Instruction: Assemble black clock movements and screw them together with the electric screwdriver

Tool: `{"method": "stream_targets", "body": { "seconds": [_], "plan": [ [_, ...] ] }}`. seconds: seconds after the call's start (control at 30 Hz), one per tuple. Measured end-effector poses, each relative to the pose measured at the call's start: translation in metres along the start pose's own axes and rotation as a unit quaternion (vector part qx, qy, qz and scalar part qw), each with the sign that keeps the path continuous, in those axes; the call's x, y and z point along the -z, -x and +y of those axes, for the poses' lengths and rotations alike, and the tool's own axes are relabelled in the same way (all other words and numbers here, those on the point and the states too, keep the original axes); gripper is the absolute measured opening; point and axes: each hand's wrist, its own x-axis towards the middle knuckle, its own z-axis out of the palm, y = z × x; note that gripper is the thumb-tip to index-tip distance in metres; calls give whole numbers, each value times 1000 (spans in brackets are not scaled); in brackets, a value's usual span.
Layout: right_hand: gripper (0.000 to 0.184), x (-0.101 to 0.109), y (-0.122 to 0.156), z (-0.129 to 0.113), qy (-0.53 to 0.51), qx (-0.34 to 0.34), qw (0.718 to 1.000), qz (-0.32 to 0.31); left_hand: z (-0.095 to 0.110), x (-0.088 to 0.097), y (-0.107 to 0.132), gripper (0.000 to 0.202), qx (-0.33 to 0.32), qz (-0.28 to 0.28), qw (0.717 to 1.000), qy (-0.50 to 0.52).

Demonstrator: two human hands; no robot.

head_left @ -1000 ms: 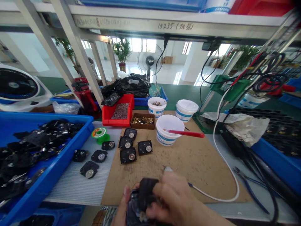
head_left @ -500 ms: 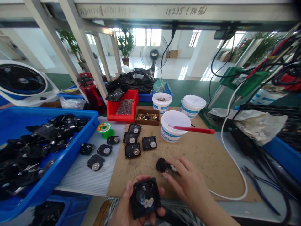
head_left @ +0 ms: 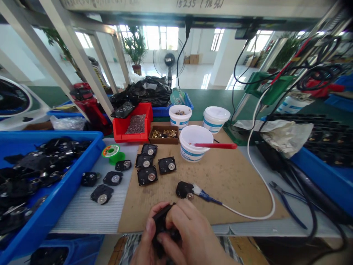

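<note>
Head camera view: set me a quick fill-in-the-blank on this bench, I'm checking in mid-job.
The left hand and right hand grip a ____ plastic part.
The white cable leads to a tool with a ____ handle.
The brown tray holds ____-coloured small parts.
Blue-handled pliers lie ____ of the cardboard mat.

black; blue; brass; right
</note>
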Motion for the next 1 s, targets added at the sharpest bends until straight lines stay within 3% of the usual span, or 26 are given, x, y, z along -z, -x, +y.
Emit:
{"method": "stream_targets", "body": {
  "seconds": [0.13,0.27,0.33,0.43,0.53,0.67,0.83,1.0],
  "plan": [
    [26,-5,3,-1,-11,2,1000,8,-2,0,-2,38,8,9,1000,-8],
    [29,-3,1,-4,-37,-19,999,-21,-8,4,-5,35,10,2,999,36],
    [26,7,-2,0,-84,-40,993,-66,-7,6,-6,32,21,-13,998,56],
    [4,32,-6,20,-120,-90,985,-91,-1,6,-4,37,34,-53,998,30],
    [20,49,-6,51,48,-111,990,-78,9,4,0,46,21,-84,996,-4],
    [39,37,1,74,245,-93,951,-165,14,2,3,48,11,-97,995,-4],
    [13,14,0,76,282,-89,938,-180,14,2,4,47,-6,-96,995,-10],
    [22,12,-3,73,295,-99,936,-161,16,2,3,44,-32,-46,998,-29]
  ]
}}
